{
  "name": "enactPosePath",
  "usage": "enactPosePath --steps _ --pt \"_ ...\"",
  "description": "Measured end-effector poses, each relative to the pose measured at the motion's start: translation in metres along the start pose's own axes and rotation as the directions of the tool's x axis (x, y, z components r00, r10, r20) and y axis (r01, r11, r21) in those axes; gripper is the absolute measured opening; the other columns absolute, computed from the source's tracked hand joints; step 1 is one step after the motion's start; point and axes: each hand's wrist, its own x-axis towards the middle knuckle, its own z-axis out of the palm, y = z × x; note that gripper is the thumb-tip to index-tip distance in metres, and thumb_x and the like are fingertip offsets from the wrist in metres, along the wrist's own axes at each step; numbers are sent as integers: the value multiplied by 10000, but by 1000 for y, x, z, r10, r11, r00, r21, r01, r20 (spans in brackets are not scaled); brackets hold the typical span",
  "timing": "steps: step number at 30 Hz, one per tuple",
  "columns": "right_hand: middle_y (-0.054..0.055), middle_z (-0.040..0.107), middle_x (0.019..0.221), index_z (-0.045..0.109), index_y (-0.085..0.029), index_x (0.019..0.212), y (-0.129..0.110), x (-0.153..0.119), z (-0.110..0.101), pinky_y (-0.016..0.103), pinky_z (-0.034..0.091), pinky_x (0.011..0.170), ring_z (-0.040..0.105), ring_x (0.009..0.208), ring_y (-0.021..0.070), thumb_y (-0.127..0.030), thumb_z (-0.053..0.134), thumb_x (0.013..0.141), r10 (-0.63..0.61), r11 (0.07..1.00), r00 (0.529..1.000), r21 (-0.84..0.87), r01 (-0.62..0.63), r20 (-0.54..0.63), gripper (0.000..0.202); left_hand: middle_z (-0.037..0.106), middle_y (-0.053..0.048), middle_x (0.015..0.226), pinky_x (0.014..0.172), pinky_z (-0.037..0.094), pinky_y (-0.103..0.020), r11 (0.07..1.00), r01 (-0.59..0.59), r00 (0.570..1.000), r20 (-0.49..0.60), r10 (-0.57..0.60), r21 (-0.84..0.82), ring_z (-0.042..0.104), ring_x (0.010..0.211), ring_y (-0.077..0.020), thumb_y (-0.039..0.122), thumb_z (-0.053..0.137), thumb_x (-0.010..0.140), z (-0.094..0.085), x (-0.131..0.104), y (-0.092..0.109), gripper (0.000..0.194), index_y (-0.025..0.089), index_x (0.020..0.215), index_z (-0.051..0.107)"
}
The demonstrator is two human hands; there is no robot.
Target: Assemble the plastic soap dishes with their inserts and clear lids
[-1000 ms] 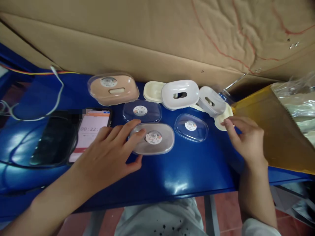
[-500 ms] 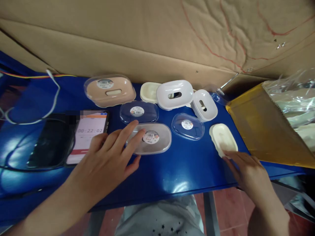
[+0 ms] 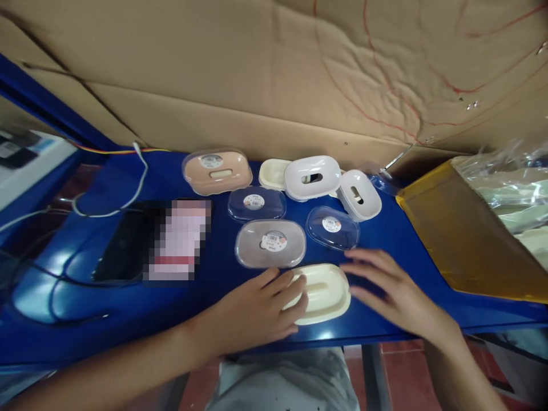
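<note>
A cream oval plastic tray (image 3: pixel 327 294) with a raised ridge in its middle lies near the table's front edge. My left hand (image 3: pixel 261 308) is closed over the tray's left end, its fingers curled onto the rim and hiding that end. Beside the right end, my right hand (image 3: pixel 389 291) has its fingers apart and holds nothing. Just behind the tray sits a clear-lidded oval piece (image 3: pixel 252 245) with a round label. Two clear oval lids with labels, a left lid (image 3: pixel 272 208) and a right lid (image 3: pixel 319 228), lie farther back.
A peach oval box (image 3: pixel 235 182) under a clear cover, a cream piece (image 3: pixel 272 171) and two white slotted oval pieces (image 3: pixel 293 177) (image 3: pixel 370 202) stand along the cardboard wall (image 3: pixel 192 68). Right is a carton (image 3: pixel 445 234) holding plastic-wrapped pieces. Left are phones (image 3: pixel 180 240) and cables (image 3: pixel 143 171).
The cream tray has come from the right, near the carton, to the front middle. My left hand has left the clear-lidded piece for the tray; my right hand has opened off it.
</note>
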Motion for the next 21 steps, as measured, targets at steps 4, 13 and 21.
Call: enactPosePath --steps 4,13,21 --pt "198 558 1631 553 -232 1571 36 43 -4 653 466 1189 531 1513 389 -442 672 1074 34 978 999 -206 -40 -30 553 730 -112 1383 1037 508 -434 1000 0 999 -50 0 1 698 1183 -293 569 777 984 -4 0 -2 454 208 1251 715" --pt "171 564 1616 548 -299 1563 55 39 9 631 364 1214 499 1528 404 -511 587 1100 66 969 979 -221 -109 -192 511 750 -84 1229 821 443 -401 999 29 993 -112 -25 34 635 851 -215 481 723 1035 3 -7 -3 388 163 1252 679" --pt "228 473 1680 510 -251 1587 91 52 22 672 445 1184 476 1553 446 -645 630 1034 347 890 832 -129 -437 -432 689 777 -87 1207 769 443 -403 999 49 988 -145 -46 16 650 843 -225 464 736 1033 4 -8 -4 365 159 1226 680"
